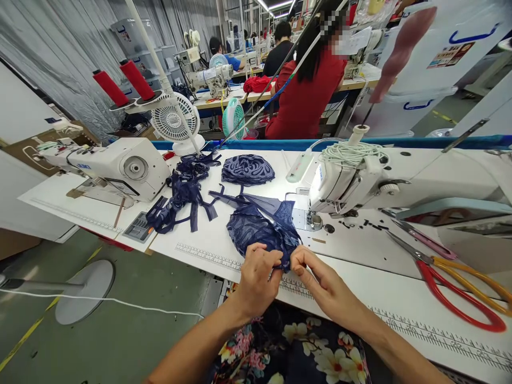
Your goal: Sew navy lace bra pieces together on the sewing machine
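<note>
Floral-print dark clothing (296, 346) lies nearest the camera, below the near edge of the white, ruler-marked work surface (212, 234). At that edge, a sheer navy-blue fabric piece (256, 229) with thin straps lies spread flat, its near end gathered between the hands. The left hand (258, 277) grips this near end with bent fingers. The right hand (324, 277) is closed in a thumb-and-forefinger pinch at the right side of the same end; the contact is small in view, but the fabric edge appears to be held. The fabric's right side lies just beside the metal needle plate (306, 220) of the white sewing machine (356, 176). Toward the far edge rests a navy, scroll-patterned fabric stack (248, 169). A tangled pile of navy strips (184, 197) lies to its left. Toward the right end of the surface lie large scissors (427, 260) with red and orange handles.
</note>
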A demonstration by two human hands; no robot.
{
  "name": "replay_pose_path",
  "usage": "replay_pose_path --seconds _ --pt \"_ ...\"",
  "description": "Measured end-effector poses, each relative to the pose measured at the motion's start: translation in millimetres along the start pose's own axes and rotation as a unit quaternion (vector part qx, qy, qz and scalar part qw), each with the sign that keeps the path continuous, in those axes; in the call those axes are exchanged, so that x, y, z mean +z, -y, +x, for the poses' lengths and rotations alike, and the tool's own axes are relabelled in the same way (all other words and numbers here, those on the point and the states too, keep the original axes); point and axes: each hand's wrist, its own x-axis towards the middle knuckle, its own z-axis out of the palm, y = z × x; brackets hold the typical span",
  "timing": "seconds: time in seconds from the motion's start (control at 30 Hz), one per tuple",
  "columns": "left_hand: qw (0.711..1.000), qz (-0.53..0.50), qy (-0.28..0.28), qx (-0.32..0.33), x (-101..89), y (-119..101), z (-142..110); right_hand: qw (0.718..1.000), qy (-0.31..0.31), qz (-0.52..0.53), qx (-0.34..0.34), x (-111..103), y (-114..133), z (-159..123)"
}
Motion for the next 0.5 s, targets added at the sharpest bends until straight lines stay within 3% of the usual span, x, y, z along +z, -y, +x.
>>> replay_pose_path --seconds 0.13,0.23,0.37,0.43,0.5 --pt "0.999 -0.025 0.026 -0.031 -5.3 1.9 5.1 0.992 0.069 -0.092 -0.053 -10.9 -1.9 -17.7" --pt "0.986 -0.081 0.061 -0.132 -15.5 1.7 13.5 0.984 0.105 -0.132 -0.062 -15.9 -6.4 -27.4" --pt "0.948 -0.155 0.094 -0.262 -27.2 0.9 26.2 0.981 -0.047 -0.169 -0.085 -13.0 -12.6 -19.0" --pt "0.937 -0.168 0.102 -0.288 -30.8 0.9 31.1 0.963 -0.123 -0.213 -0.108 -8.6 -13.9 -7.9" --pt "0.933 -0.170 0.107 -0.299 -34.2 1.1 34.7 0.945 -0.161 -0.257 -0.121 -4.5 -14.5 4.0"
